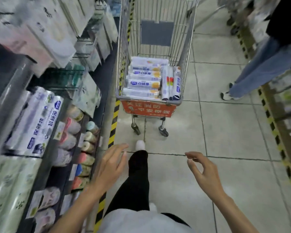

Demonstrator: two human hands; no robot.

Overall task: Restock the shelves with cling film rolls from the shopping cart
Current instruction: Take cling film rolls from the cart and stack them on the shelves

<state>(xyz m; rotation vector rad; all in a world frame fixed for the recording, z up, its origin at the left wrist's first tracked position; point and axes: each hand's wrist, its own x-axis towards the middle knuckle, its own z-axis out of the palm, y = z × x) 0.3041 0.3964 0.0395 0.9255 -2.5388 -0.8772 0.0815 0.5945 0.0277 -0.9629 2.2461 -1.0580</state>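
- Head view: the shopping cart (149, 99) stands in the aisle ahead of the person. Its basket holds the cling film rolls (144, 83), most of them stacked flat, with a few upright along the cart's right wall.
- The left hand (111, 163) and the right hand (203, 172) both hang well short of the cart. Each is empty: the left has loose, spread fingers, and the right's fingers curl lightly round nothing.
- The shelf (54, 165) left of the cart carries similar shelved rolls (35, 121).
- The step looks like an approach to the cart for a load.
- The next move calls for stepping closer, reaching over the cart's near rim and gripping a top roll.
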